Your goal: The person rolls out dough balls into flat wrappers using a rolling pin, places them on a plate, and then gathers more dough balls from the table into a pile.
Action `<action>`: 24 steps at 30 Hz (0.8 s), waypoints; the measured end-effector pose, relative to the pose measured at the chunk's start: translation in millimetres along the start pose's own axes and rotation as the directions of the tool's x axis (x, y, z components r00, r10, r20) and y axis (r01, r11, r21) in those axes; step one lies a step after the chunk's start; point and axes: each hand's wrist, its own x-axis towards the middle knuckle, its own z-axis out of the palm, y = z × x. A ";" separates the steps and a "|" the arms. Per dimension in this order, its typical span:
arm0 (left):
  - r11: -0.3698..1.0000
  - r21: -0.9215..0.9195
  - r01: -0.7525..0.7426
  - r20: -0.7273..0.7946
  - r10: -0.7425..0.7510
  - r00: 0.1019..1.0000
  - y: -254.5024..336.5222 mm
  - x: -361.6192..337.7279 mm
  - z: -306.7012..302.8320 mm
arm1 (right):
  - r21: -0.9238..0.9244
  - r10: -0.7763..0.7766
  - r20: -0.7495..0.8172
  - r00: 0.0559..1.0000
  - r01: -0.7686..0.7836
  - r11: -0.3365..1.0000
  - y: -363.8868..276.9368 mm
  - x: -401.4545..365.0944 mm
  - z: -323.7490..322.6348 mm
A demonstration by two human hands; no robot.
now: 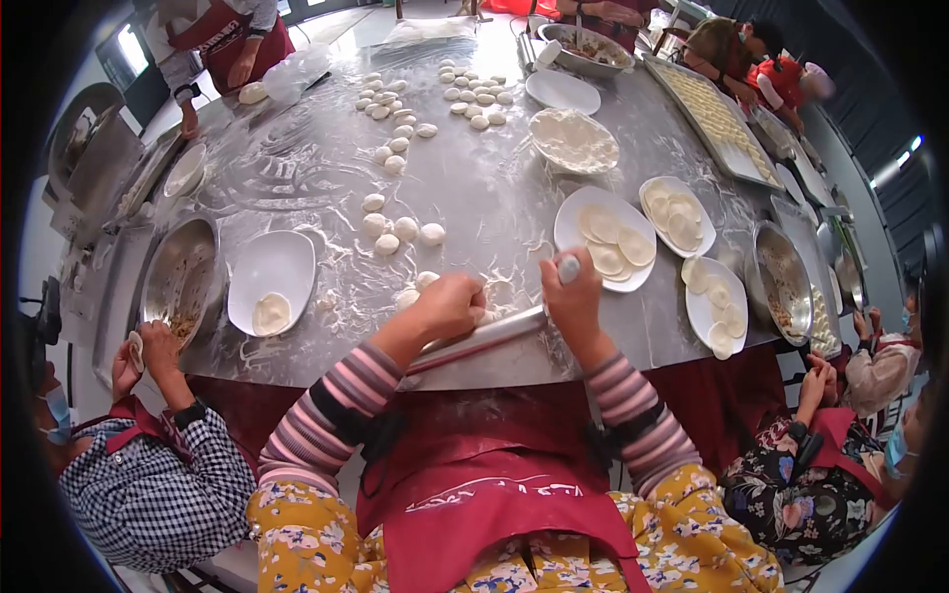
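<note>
My right hand (573, 296) is wrapped around the handle of a metal rolling pin (484, 338), whose long barrel slants down to the left near the table's front edge. Behind the barrel, my left hand (447, 308) is closed with the fingers curled under. A little pale dough seems to show by its fingertips, but what it grips is mostly hidden. Just beyond that hand lie small dough pieces (426, 281), partly covered by it. Farther up are more flattened dough balls (405, 229) on the floured steel table (326, 188).
White plates (563, 219) with rolled wrappers stand right of my hands. A bowl of flour (573, 140) sits behind them. To the left is a plate (247, 262) with one wrapper. Filling bowls (203, 267) flank both sides, where co-workers' hands (163, 361) handle wrappers. A dumpling tray (717, 124) lies back right.
</note>
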 end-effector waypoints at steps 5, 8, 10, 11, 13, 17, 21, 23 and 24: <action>0.969 -0.237 0.074 -0.059 -0.090 0.994 -12.1 -26.8 11.0 | 0.105 0.118 0.011 0.993 -0.118 0.987 7.6 -47.0 -26.5; 0.994 -0.104 0.022 -0.071 -0.030 0.997 -1.6 -26.6 9.0 | 0.040 0.054 -0.040 0.998 -0.052 0.998 5.1 -14.7 -4.3; 0.996 0.047 0.072 -0.158 -0.063 0.985 4.2 -19.8 6.2 | -0.028 -0.044 -0.042 0.998 0.043 0.999 2.1 8.3 14.3; 0.999 -0.033 -0.010 -0.159 0.004 0.987 -1.5 -14.5 6.7 | -0.022 -0.051 -0.046 0.998 0.050 0.999 1.2 10.0 15.6; 0.998 -0.054 -0.028 -0.097 0.023 0.995 -4.5 -9.8 4.3 | -0.062 -0.055 -0.034 0.998 0.053 0.997 1.6 13.4 18.1; 0.997 -0.072 -0.042 -0.039 0.040 0.998 -8.8 -18.7 5.4 | 0.020 0.082 0.026 0.996 -0.083 0.996 7.7 -35.2 -22.4; 0.983 -0.182 -0.025 -0.076 0.011 0.997 -18.4 -32.2 4.3 | 0.032 0.087 -0.015 0.996 -0.087 0.996 6.4 -47.3 -26.9; 0.979 -0.200 -0.028 -0.053 0.018 0.998 -14.2 -31.0 0.6 | -0.021 0.007 -0.058 0.998 -0.008 1.000 7.3 -23.3 -10.5; 0.992 -0.125 -0.018 -0.052 0.011 0.999 -10.8 -27.4 -2.2 | -0.024 -0.011 -0.040 0.999 0.010 1.000 7.3 -6.7 3.2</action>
